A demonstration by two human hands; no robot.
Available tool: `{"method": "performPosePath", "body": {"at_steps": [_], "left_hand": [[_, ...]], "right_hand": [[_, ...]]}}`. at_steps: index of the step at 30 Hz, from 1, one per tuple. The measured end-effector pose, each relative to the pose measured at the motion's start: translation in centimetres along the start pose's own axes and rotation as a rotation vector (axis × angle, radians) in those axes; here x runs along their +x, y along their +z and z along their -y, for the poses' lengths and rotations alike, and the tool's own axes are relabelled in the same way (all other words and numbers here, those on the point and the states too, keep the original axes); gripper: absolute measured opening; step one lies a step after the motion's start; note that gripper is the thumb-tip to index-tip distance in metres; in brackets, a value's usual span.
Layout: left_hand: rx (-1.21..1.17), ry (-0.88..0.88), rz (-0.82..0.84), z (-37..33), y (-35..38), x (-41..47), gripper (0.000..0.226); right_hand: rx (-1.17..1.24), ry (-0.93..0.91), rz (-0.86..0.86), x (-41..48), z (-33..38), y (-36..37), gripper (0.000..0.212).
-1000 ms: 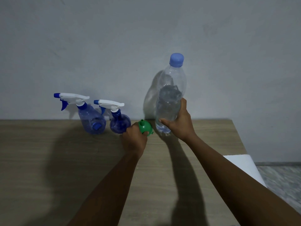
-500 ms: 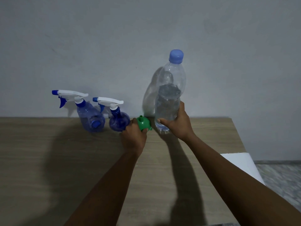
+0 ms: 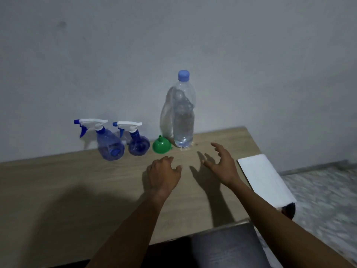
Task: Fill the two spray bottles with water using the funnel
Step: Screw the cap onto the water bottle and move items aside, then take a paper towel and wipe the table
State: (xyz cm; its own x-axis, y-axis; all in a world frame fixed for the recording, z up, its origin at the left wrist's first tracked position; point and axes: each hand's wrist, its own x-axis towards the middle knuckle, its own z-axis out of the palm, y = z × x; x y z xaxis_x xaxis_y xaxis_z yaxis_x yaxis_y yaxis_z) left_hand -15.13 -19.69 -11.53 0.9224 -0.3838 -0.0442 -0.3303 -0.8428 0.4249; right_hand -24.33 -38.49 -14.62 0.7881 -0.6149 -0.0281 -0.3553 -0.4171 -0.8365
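Two blue spray bottles with white trigger heads stand against the wall, the larger spray bottle (image 3: 110, 144) on the left and the smaller spray bottle (image 3: 138, 143) beside it. A green funnel (image 3: 161, 145) sits mouth-down on the table just right of them. A tall clear water bottle (image 3: 183, 117) with a blue cap stands upright next to the funnel, about two-thirds full. My left hand (image 3: 164, 175) hovers a little in front of the funnel, fingers loosely bent, holding nothing. My right hand (image 3: 222, 163) is spread in front of the water bottle, apart from it.
The wooden table (image 3: 58, 186) runs along a grey wall, its right edge near the water bottle. A white board (image 3: 264, 180) leans at the table's right side. A dark surface (image 3: 228, 246) lies near the front edge. Patterned floor shows at the right.
My left hand has let go of the funnel and my right hand has let go of the water bottle. Both hands drew back toward me; funnel and bottle stand on the table.
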Motion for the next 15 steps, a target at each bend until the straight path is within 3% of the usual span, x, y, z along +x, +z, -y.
{"method": "performPosePath", "body": {"at_steps": [6, 15], "left_hand": [[-0.025, 0.214, 0.157, -3.4, 0.9, -3.6, 0.05], [-0.081, 0.427, 0.33, -10.6, 6.0, -8.7, 0.049]], "right_hand": [[-0.05, 0.152, -0.243, -7.6, -2.5, -4.6, 0.043], [-0.06, 0.351, -0.429, -13.8, -8.1, -12.4, 0.029]]}}
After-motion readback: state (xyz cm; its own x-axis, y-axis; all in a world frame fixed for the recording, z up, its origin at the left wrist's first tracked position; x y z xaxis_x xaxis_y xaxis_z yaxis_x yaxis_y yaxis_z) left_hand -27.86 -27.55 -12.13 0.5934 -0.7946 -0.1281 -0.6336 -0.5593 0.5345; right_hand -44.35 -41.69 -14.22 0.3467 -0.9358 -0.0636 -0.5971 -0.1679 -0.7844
